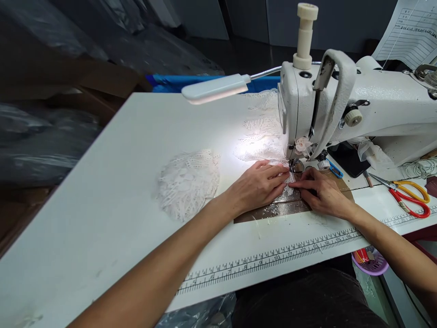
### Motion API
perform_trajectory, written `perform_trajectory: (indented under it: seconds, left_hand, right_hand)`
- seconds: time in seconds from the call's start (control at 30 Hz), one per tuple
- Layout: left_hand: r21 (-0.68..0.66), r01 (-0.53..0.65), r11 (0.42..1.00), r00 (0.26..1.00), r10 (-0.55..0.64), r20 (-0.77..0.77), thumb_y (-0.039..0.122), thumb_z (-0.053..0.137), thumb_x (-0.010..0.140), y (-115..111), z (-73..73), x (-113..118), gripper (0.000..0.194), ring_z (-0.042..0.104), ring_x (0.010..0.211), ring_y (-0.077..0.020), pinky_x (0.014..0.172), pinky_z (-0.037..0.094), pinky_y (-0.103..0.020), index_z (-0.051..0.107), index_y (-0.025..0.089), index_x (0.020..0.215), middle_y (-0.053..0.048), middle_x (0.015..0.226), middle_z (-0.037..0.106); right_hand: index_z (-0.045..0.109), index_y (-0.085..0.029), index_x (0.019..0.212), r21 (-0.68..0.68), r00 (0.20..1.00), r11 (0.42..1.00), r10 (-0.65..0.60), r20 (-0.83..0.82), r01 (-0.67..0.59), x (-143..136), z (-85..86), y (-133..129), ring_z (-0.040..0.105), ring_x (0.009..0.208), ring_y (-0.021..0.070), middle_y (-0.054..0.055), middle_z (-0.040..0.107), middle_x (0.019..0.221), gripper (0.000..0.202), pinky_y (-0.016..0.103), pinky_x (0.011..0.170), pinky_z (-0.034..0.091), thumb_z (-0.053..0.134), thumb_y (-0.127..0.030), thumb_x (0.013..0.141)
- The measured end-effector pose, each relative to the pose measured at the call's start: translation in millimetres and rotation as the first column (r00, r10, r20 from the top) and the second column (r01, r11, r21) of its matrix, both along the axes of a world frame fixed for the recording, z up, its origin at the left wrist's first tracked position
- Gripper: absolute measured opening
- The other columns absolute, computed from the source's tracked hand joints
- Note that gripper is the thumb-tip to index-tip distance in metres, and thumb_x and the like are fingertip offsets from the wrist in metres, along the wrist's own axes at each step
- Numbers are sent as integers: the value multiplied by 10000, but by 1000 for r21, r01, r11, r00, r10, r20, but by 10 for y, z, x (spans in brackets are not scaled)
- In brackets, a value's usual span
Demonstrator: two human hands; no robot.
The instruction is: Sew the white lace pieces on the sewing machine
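White lace (262,132) trails from behind the needle area of a white sewing machine (314,105), and its near end shows between my hands. My left hand (261,184) lies flat on the lace, left of the presser foot (294,166), fingers stretched to the right. On the other side, my right hand (317,190) pinches the lace's near end with thumb and forefinger, just in front of the foot. Under both hands is a brown plate (280,209) with thread scraps. A round heap of white lace (189,184) sits to the left on the table.
A lamp (216,89) hangs over the white table (112,182). Scissors (409,196), a black phone (350,158) and a blue clip-like tool (335,169) lie at the right. A printed ruler (273,259) runs along the front edge. Below is a purple basket (375,266).
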State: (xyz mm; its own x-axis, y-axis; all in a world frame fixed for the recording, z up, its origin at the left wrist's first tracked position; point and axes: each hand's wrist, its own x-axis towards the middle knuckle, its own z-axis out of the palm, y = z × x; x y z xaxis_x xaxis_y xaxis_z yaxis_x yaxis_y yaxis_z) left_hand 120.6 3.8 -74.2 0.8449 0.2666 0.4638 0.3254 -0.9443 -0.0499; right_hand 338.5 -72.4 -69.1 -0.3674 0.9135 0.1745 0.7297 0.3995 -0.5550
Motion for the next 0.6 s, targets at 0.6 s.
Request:
perform_trajectory:
  seconds: [0.6]
  left_hand:
    - [-55,-56,997,998,56,11,222,370,1025,-10,-8,10,329,703,1022,-240,998,516,-571,675,178,1139,-116,1163,713]
  right_hand:
    - [693,-275,1237,-1,1000,1000,-2,15,2,-8,7,0,594,947,197,78,584,1032,359,389,884,522,499,-211,942]
